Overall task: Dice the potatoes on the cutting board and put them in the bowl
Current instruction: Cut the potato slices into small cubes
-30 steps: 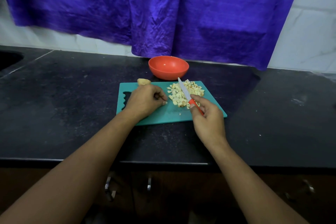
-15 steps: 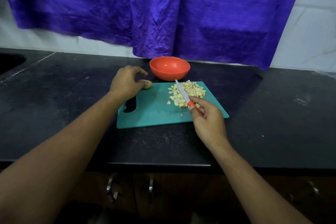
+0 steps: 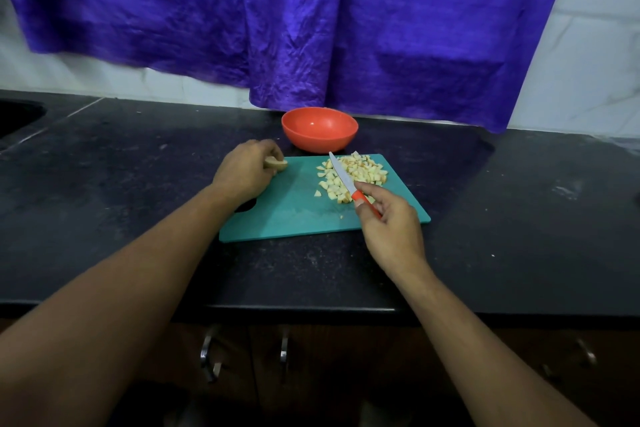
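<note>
While bowl (image 3: 319, 140) holds nothing, left fingers (image 3: 268, 150) grip potato (image 3: 277, 164); right fingers (image 3: 369, 190) pinch knife (image 3: 342, 178) over dice (image 3: 363, 168).

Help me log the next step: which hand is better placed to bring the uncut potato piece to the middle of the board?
Left. The left hand grips the potato piece at the cutting board's far left corner, while the right hand is occupied holding the knife over the diced potatoes.
</note>
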{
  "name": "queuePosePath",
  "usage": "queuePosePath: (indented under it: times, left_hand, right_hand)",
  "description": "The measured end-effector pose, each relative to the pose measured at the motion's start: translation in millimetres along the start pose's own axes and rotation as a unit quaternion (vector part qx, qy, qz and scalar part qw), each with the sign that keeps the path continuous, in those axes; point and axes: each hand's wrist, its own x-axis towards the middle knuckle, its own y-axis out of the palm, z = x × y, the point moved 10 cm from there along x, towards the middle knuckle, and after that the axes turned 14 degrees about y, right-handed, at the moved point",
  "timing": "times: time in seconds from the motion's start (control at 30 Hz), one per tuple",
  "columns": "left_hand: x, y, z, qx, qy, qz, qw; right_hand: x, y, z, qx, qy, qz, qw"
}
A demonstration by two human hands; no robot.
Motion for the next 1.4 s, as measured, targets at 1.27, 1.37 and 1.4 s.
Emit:
queuePosePath:
  times: [1.27, 1.37, 1.4]
  left_hand:
    - [-57.6, 7.6, -11.8, -0.153, -0.018, -0.03, 0.988]
    - [-58.3, 9.1, -11.5, -0.163, -0.019, -0.029, 0.986]
    - [-58.7, 9.7, -11.1, -0.17, -0.022, -0.029, 0.985]
  right_hand:
    - [-27.7, 13.3, 34.8, -0.332, -0.067, -0.067, 0.938]
    - [-26.4, 13.0, 33.1, -0.321, -0.066, -0.064, 0.943]
    - [-25.9, 11.9, 32.9, -0.305, -0.069, -0.061, 0.948]
